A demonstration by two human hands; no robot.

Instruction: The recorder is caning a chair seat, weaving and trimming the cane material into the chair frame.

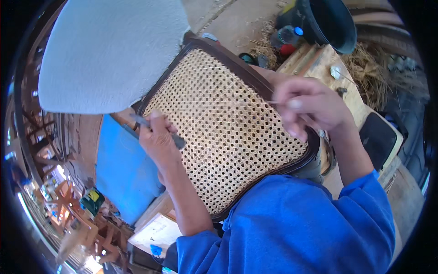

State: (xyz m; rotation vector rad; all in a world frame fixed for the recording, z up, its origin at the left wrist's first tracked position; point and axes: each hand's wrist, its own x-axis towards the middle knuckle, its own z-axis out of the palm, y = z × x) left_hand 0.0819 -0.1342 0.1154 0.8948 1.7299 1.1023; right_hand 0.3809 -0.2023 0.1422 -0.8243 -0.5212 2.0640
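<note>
A woven cane panel [223, 137] in a dark wooden frame [246, 75] lies tilted across my lap, its open holes in a regular pattern. Over the panel's left edge, my left hand [159, 139] is closed around a dark grey, narrow tool [179, 140] whose kind I cannot make out. My right hand [310, 107], slightly smeared by motion, is raised over the right side of the frame. Its fingers pinch a thin pale cane strand [255, 102] that stretches leftward above the weave; where the strand ends is hard to see.
A pale padded piece [114, 55] stands beyond the frame at upper left, over a blue sheet [123, 164]. A dark bucket [331, 25], a clear bottle [285, 35], a wooden bench [326, 68] and a fibre heap [367, 68] are at upper right.
</note>
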